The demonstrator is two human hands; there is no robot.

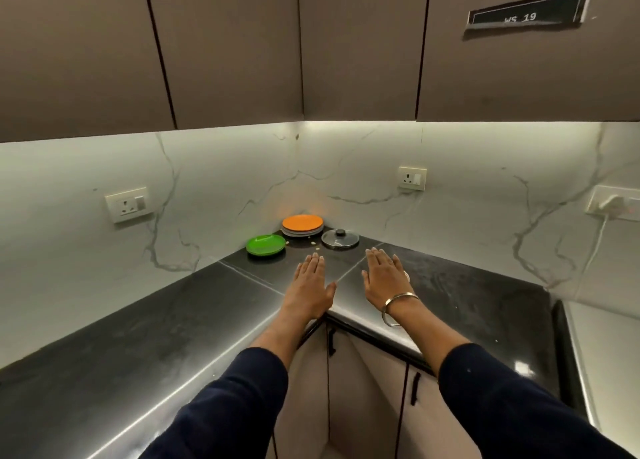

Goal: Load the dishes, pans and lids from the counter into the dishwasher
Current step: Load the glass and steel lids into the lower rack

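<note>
Nothing's gripped yet: left hand (309,287) and right hand (383,278) are held flat, open. Centre-frame lid (339,239) is probably best pinched by its knob.

"WS 19" on cabinet label (526,9)

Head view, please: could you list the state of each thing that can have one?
left hand: open, fingers straight, palm down over the counter
right hand: open, fingers straight, palm down, bangle on wrist
green plate: flat on counter, empty
orange plate: top of a plate stack
glass lid: lying flat, knob up
upper cabinets: doors closed
right wall socket: plug inserted
</note>
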